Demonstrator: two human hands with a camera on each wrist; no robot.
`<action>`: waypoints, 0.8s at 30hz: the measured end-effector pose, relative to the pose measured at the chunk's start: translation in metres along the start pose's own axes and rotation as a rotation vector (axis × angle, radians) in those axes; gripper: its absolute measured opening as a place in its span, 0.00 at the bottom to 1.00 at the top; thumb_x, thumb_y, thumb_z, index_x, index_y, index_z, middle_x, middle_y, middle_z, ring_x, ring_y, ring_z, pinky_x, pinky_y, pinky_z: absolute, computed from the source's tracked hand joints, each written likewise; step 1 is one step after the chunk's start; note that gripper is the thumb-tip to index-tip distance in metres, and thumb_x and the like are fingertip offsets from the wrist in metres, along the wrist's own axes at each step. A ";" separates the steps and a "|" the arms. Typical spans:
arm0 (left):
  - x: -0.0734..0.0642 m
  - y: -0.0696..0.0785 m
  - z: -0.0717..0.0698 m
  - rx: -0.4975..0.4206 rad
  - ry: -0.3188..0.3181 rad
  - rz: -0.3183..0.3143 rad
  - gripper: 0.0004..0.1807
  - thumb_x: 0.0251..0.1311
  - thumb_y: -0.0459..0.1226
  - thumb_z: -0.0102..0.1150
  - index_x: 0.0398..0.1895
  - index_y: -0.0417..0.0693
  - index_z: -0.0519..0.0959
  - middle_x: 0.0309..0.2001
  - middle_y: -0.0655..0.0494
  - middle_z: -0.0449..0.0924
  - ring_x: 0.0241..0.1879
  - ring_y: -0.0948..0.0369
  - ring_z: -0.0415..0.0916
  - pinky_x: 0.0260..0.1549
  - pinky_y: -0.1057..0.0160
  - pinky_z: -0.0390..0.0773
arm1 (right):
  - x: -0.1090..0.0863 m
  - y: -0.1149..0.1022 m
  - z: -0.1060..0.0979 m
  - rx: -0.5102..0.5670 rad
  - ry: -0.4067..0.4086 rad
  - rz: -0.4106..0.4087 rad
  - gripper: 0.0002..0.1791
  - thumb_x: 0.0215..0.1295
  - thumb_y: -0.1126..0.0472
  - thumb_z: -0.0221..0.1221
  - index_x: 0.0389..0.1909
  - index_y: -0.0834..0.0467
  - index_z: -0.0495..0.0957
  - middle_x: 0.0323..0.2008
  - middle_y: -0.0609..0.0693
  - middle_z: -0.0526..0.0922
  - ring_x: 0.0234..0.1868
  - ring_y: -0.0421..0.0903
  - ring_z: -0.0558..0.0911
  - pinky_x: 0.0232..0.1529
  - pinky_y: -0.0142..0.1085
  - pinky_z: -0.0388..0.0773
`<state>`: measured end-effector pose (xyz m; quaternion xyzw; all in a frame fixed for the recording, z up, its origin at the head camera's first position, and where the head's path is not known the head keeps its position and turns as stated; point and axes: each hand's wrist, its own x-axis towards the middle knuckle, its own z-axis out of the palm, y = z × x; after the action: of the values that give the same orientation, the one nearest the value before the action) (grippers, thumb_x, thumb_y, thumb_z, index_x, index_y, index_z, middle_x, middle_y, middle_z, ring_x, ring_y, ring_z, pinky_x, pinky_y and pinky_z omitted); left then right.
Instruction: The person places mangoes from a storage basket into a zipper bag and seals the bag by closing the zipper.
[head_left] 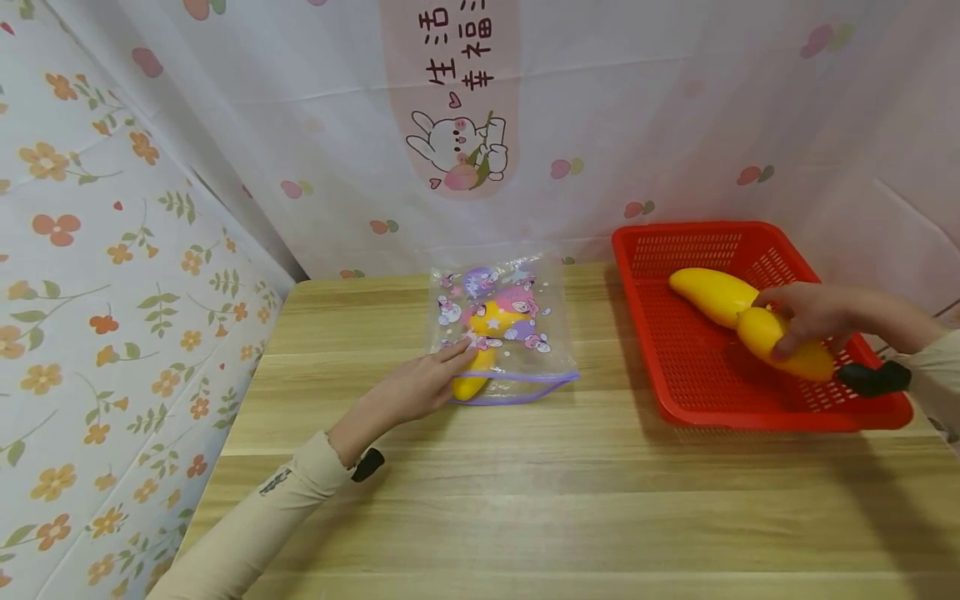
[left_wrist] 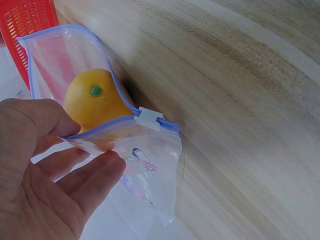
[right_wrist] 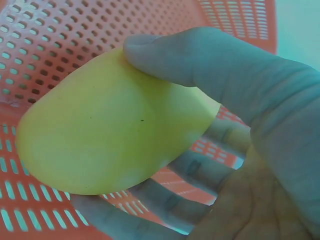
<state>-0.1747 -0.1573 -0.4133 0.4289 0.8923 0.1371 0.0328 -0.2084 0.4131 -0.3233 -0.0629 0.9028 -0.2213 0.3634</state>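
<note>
Your right hand point(head_left: 821, 312) is clamped on a yellow fruit point(head_left: 761, 333) within the outline of the red basket point(head_left: 780, 418). The right wrist view shows your thumb laid across one side of it and your four fingers curled along the opposite side, a little apart from one another, with basket mesh showing through the gaps. You can't tell from these views whether that fruit rests on the basket's floor or is lifted off it. A second yellow fruit point(head_left: 708, 292) lies in the basket, toward its far left corner, and in the head view its end meets the one you grip.

To the left of the basket, your left hand point(head_left: 412, 387) is at the near edge of a clear printed plastic bag point(head_left: 525, 362). Up close, you pinch the bag's purple lip, thumb tip on it and the other fingers reaching along the outer face, spread apart from the thumb. The mouth gapes, a white slider point(left_wrist: 149, 118) sits near one end, and a bagged fruit point(left_wrist: 85, 102) shows its round end and green stem mark.

Your right forearm comes in over the basket's right side. Your left forearm slants up across the wooden table point(head_left: 525, 500), well left of the basket, palm side down.
</note>
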 end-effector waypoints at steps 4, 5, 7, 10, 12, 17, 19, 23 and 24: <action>0.001 0.001 -0.002 0.017 -0.011 -0.009 0.32 0.68 0.28 0.59 0.75 0.35 0.64 0.73 0.36 0.60 0.47 0.40 0.82 0.48 0.50 0.82 | -0.002 -0.001 -0.003 -0.088 0.089 -0.089 0.51 0.49 0.56 0.79 0.66 0.74 0.60 0.54 0.78 0.68 0.45 0.64 0.75 0.35 0.54 0.85; 0.001 0.001 -0.002 0.018 -0.013 -0.011 0.32 0.68 0.28 0.59 0.75 0.35 0.64 0.73 0.36 0.60 0.47 0.40 0.82 0.48 0.50 0.82 | -0.003 -0.001 -0.003 -0.118 0.114 -0.111 0.50 0.48 0.57 0.79 0.65 0.74 0.62 0.53 0.76 0.70 0.45 0.63 0.76 0.37 0.54 0.85; 0.002 0.002 -0.004 0.018 -0.015 -0.015 0.33 0.67 0.28 0.59 0.75 0.35 0.64 0.73 0.37 0.61 0.45 0.41 0.82 0.46 0.51 0.83 | -0.003 -0.003 -0.004 -0.172 0.164 -0.146 0.49 0.45 0.57 0.80 0.63 0.73 0.66 0.52 0.73 0.74 0.45 0.61 0.76 0.39 0.54 0.84; 0.002 0.002 -0.004 0.014 -0.020 -0.016 0.32 0.67 0.28 0.59 0.75 0.35 0.64 0.73 0.36 0.61 0.45 0.41 0.82 0.45 0.52 0.83 | -0.003 -0.004 -0.004 -0.212 0.198 -0.172 0.48 0.43 0.56 0.80 0.63 0.71 0.68 0.52 0.70 0.77 0.47 0.61 0.77 0.41 0.57 0.83; 0.002 0.002 -0.004 0.012 -0.023 -0.017 0.32 0.68 0.28 0.59 0.75 0.35 0.64 0.73 0.36 0.61 0.44 0.41 0.82 0.42 0.54 0.84 | -0.003 -0.004 -0.004 -0.221 0.210 -0.184 0.48 0.44 0.56 0.81 0.63 0.71 0.68 0.52 0.70 0.77 0.47 0.61 0.77 0.42 0.59 0.82; 0.002 0.003 -0.003 0.005 -0.028 -0.020 0.32 0.68 0.28 0.58 0.75 0.36 0.64 0.73 0.37 0.60 0.46 0.41 0.82 0.40 0.55 0.84 | -0.003 -0.003 -0.003 -0.218 0.236 -0.195 0.48 0.44 0.56 0.81 0.64 0.70 0.68 0.53 0.68 0.77 0.47 0.60 0.77 0.43 0.61 0.82; 0.002 0.003 -0.003 0.005 -0.028 -0.018 0.32 0.68 0.27 0.58 0.74 0.36 0.65 0.74 0.37 0.60 0.46 0.41 0.82 0.41 0.54 0.84 | -0.003 -0.003 -0.002 -0.227 0.254 -0.199 0.48 0.44 0.56 0.81 0.63 0.70 0.69 0.52 0.67 0.78 0.47 0.60 0.78 0.43 0.61 0.81; 0.002 0.002 -0.003 0.000 -0.027 -0.013 0.31 0.68 0.27 0.57 0.74 0.35 0.65 0.73 0.36 0.60 0.42 0.42 0.83 0.40 0.55 0.84 | -0.002 -0.003 -0.002 -0.251 0.279 -0.210 0.46 0.44 0.56 0.81 0.61 0.71 0.70 0.52 0.67 0.79 0.47 0.60 0.78 0.44 0.63 0.80; 0.002 0.002 -0.003 0.001 -0.026 -0.012 0.31 0.68 0.27 0.57 0.74 0.35 0.65 0.73 0.36 0.61 0.42 0.42 0.83 0.41 0.55 0.84 | -0.002 -0.003 -0.003 -0.255 0.281 -0.211 0.46 0.44 0.56 0.81 0.61 0.72 0.70 0.51 0.66 0.79 0.47 0.60 0.78 0.44 0.62 0.80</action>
<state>-0.1745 -0.1549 -0.4101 0.4253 0.8944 0.1310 0.0451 -0.2089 0.4117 -0.3191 -0.1709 0.9537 -0.1489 0.1979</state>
